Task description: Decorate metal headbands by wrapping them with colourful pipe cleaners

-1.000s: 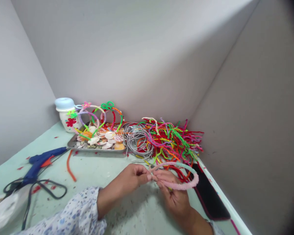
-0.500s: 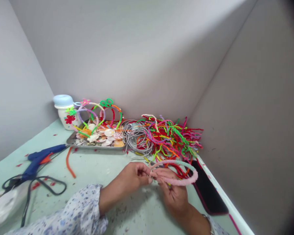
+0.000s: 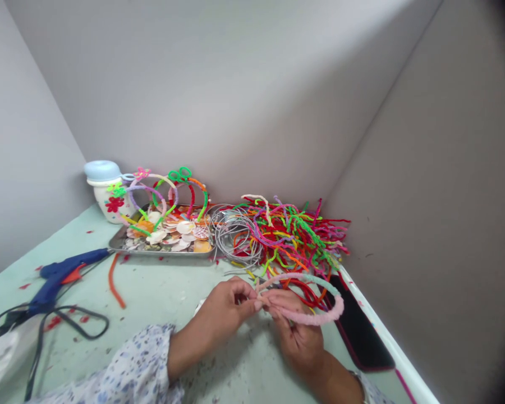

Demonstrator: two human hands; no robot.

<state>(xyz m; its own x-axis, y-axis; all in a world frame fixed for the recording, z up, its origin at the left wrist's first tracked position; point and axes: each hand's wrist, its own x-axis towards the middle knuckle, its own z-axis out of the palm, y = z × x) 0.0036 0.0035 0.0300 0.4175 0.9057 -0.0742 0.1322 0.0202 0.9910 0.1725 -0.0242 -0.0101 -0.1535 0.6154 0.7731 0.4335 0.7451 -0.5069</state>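
A ring of wire wrapped in fuzzy pink and pale green pipe cleaner [image 3: 315,319] is held over the table, its loop reaching out to the right. My left hand [image 3: 231,306] pinches one end of it between thumb and fingertips. Right beside those fingertips, my right hand [image 3: 298,331] is closed around the near part of the ring, palm partly turned up. The ends meet between the two hands, and fingers hide part of the join. Behind the ring lie red and orange pipe cleaners [image 3: 307,294].
A tangled heap of coloured pipe cleaners [image 3: 303,230] and coiled silver wire [image 3: 235,238] lie at the back. A metal tray [image 3: 168,252] holds shells and finished hoops. A blue glue gun [image 3: 63,275], a white jar [image 3: 105,193] and a black phone [image 3: 364,331] flank my hands.
The view has shifted slightly, with things on the left sliding leftward. The ring's loop has tipped a little lower on the right. Both hands keep the same hold.
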